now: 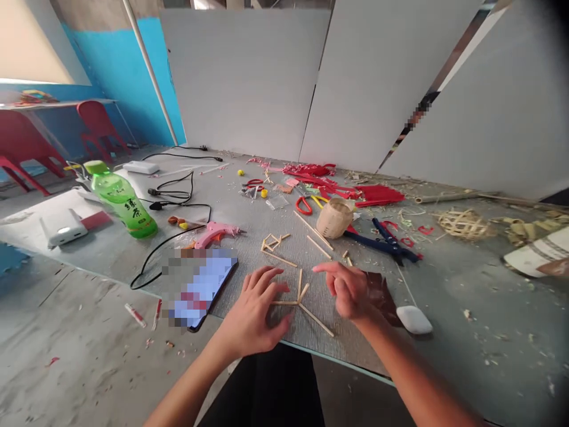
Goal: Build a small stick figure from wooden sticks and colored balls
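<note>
A grey surface carries a green bottle at the far left. The left hand holds its fingers spread and loosely bent beside a stick frame. The right hand extends its index finger; whether the curled fingers grip anything, I cannot tell. A phone lies left of the left hand. The frame lies between both hands, near the front edge.

A spoked figure of four thin, pale wooden sticks meeting at one joint lies between the left hand and right hand, one stick running to the left fingers, two pointing away between the fingertips, one slanting to the right hand's near side.
</note>
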Demonstrator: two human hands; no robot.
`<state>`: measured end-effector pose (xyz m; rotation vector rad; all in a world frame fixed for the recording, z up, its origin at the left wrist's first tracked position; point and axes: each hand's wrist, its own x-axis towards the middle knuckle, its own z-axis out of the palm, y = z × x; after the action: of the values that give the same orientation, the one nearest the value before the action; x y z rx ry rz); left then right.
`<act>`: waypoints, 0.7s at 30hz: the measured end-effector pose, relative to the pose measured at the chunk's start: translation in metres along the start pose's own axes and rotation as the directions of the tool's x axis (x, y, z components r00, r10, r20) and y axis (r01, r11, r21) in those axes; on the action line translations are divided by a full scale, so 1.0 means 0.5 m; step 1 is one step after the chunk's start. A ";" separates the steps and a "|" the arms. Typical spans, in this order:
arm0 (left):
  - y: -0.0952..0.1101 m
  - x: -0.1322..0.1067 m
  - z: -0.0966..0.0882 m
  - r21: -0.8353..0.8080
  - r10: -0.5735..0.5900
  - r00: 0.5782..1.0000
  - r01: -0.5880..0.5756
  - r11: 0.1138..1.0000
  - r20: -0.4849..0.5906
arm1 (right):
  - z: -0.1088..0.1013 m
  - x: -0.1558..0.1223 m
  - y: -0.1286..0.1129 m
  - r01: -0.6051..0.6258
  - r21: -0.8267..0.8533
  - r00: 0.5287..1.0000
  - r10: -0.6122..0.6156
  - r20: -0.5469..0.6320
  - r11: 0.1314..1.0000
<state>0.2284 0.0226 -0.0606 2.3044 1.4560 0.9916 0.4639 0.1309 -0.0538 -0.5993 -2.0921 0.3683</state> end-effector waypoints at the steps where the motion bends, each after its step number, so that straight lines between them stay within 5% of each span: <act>1: 0.001 0.001 0.001 0.021 -0.005 1.000 0.005 1.000 0.016 | 0.001 0.000 -0.007 0.045 -0.009 0.999 -0.045 0.030 0.999; 9: 0.001 0.004 0.015 0.141 -0.059 0.997 0.052 0.989 0.045 | 0.013 0.018 -0.038 0.176 -0.119 0.983 -0.168 0.074 0.977; 21: -0.001 0.004 0.015 0.169 -0.057 0.996 0.045 0.985 0.065 | 0.013 0.015 -0.037 0.187 -0.157 0.982 -0.179 0.060 0.970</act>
<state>0.2335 0.0254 -0.0655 2.3763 1.6174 0.7951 0.4499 0.1192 -0.0435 -0.4902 -2.2151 0.1079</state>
